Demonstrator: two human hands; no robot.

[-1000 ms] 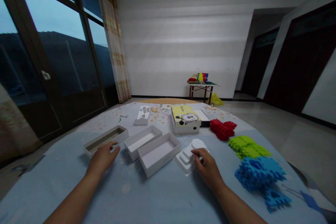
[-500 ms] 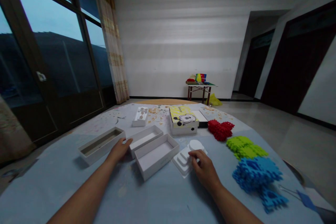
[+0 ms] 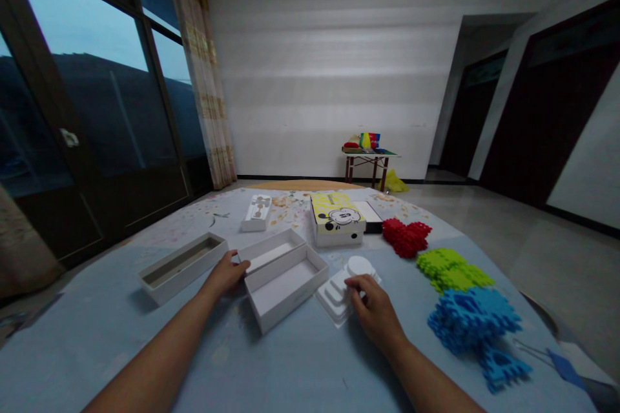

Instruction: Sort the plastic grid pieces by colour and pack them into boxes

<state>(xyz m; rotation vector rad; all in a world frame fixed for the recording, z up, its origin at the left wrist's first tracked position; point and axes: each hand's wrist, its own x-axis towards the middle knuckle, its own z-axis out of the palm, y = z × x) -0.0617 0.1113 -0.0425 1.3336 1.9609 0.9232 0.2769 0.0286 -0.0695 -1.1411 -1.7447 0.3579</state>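
Observation:
My left hand (image 3: 227,272) grips the left end of a narrow white box (image 3: 274,249), thumb on the near side and fingers at the rim. Right against it lies a second open white box (image 3: 285,287), its inside bare. With fingers curled, my right hand (image 3: 375,310) pinches the edge of a white moulded plastic tray (image 3: 334,297), which has stepped shapes and a round end. Further left stands another long open box (image 3: 184,266), greyish inside, touched by neither hand.
Behind are a small white box with a patterned top (image 3: 258,211), a yellow cartoon box (image 3: 336,219) and a black-edged box (image 3: 372,216). Red (image 3: 405,237), green (image 3: 453,270) and blue (image 3: 472,322) interlocking pieces lie along the right of the round table (image 3: 217,348).
My left hand has shifted slightly right and the narrow box now sits closer against the second box. My right hand and the plastic tray look nearly unchanged.

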